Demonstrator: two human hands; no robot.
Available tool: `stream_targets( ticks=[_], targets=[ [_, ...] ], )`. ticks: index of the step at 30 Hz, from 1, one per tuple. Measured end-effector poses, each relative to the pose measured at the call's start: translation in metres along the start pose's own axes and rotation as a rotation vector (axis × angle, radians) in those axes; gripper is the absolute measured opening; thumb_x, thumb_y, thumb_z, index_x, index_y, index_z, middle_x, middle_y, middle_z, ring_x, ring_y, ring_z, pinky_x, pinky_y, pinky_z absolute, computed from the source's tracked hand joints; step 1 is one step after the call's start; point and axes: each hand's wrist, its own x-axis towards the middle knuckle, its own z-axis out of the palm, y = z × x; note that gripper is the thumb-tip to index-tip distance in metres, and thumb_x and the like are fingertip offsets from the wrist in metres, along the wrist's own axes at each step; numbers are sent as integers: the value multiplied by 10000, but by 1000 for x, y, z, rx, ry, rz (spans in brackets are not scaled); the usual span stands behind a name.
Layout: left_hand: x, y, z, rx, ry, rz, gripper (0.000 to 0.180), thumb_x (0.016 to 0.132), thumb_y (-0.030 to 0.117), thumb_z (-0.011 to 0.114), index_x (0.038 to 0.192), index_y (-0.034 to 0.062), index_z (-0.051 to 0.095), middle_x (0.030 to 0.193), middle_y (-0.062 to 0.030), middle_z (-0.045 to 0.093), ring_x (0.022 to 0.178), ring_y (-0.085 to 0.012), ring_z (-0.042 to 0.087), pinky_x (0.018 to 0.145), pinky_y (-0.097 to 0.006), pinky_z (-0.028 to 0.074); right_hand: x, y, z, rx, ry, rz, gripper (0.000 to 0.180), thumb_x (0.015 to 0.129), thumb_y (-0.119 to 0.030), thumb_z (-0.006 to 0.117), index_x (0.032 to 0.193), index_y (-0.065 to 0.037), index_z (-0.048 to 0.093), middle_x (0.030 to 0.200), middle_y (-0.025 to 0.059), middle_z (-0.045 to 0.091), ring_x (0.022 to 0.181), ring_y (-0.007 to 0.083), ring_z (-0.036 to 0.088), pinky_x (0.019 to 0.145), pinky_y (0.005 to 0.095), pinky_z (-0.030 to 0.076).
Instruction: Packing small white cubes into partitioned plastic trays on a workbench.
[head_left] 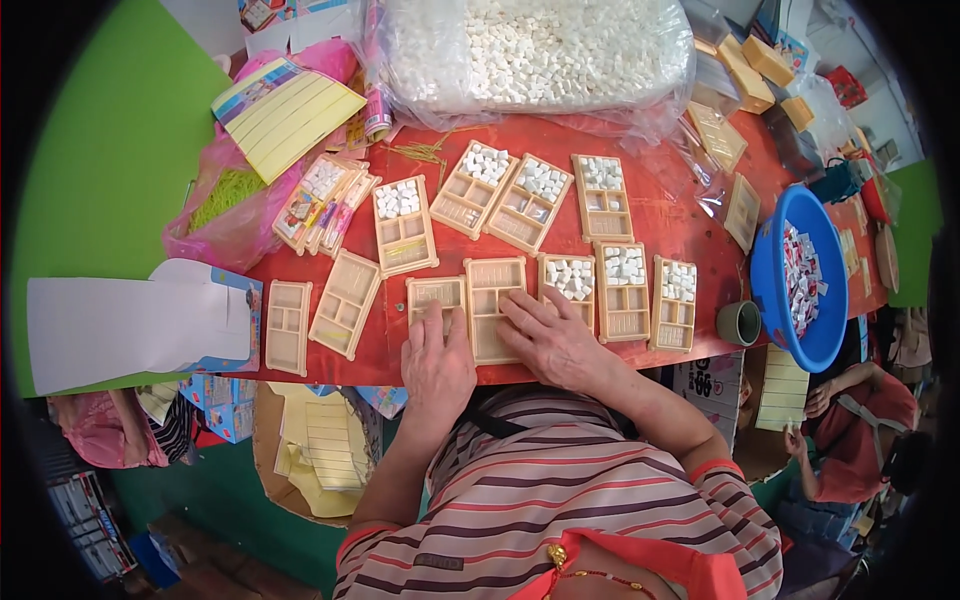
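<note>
My left hand [438, 362] lies over the lower part of a tan compartment tray [437, 284], its fingers stretched forward and hiding much of it. My right hand [562, 345] is spread, its fingertips on the right side of a neighbouring tray [494, 272] with no white pieces showing. Just beyond the right fingers is a tray with small white blocks [568, 276] in its top compartment. Two more such trays [625, 298] [674, 308] stand to the right. To the left lie two trays without blocks [288, 325] [345, 305].
Several block-filled trays [403, 232] form a far row. A plastic-lined bin of white pieces [530, 60] stands behind. Yellow sheets [288, 118] and a pink bag [225, 230] lie left. A blue basin [843, 290] and dark cup [740, 323] stand right. Another person [865, 430] sits at lower right.
</note>
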Motion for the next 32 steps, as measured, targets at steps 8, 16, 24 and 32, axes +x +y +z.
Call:
stream_targets(
  ticks=[8, 16, 24, 32],
  targets=[
    [15, 10, -12, -104, 9, 26, 328, 818, 90, 571, 1124, -27, 571, 1199, -233, 529, 1001, -366, 546, 828, -423, 484, -4, 13, -13, 79, -20, -54, 366, 795, -199, 623, 1147, -98, 632, 1302, 112, 555, 1261, 250, 500, 1069, 486, 326],
    [-3, 0, -24, -220, 98, 64, 379, 831, 109, 603, 1196, 9, 602, 1273, -222, 524, 1049, -364, 537, 840, -441, 446, 71, 102, -42, 117, 221, 148, 283, 857, -138, 633, 1130, -67, 616, 1210, 131, 601, 1111, 299, 573, 949, 450, 419],
    [1, -26, -44, -364, 83, -195, 379, 838, 63, 590, 1210, -1, 561, 1229, -206, 537, 1085, -384, 522, 911, -461, 427, 213, 253, -45, -342, 134, 447, 618, 863, -299, 627, 1426, -189, 398, 1499, 169, 349, 1329, 375, 410, 1051, 554, 352],
    [-11, -24, -39, -309, -264, -603, 460, 851, 142, 632, 1278, 23, 507, 1181, -213, 545, 1110, -373, 550, 930, -457, 440, 265, 305, 5, -145, -153, 543, 763, 779, -320, 704, 1457, -250, 361, 1503, 152, 332, 1357, 326, 377, 1051, 600, 339]
  ],
)
